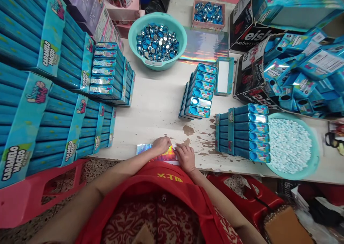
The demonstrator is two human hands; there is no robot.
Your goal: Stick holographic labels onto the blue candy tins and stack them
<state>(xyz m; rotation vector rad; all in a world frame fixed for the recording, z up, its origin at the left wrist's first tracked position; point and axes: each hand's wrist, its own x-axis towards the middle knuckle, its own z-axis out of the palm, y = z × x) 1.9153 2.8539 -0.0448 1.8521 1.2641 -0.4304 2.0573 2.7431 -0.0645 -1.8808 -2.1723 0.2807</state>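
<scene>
Near the front edge of the worn white table (150, 118), a shiny holographic sheet (143, 148) lies in front of my body. My left hand (162, 145) rests on it with its fingers closed in a pinch at the sheet's upper edge. Just to the right, my right hand (185, 156) has its fingers bent together at the sheet's right part. Whatever small piece sits between the fingertips is too small to make out. Beyond my hands stands a group of blue printed boxes (200, 93) with round holes in their ends.
Tall stacks of blue cartons (72, 118) line the left side. A teal basin (157, 62) of metal-and-blue caps stands at the back. Boxes (243, 134) and a basin of white pieces (290, 145) are at the right, below an open carton (249, 79) of loose packs.
</scene>
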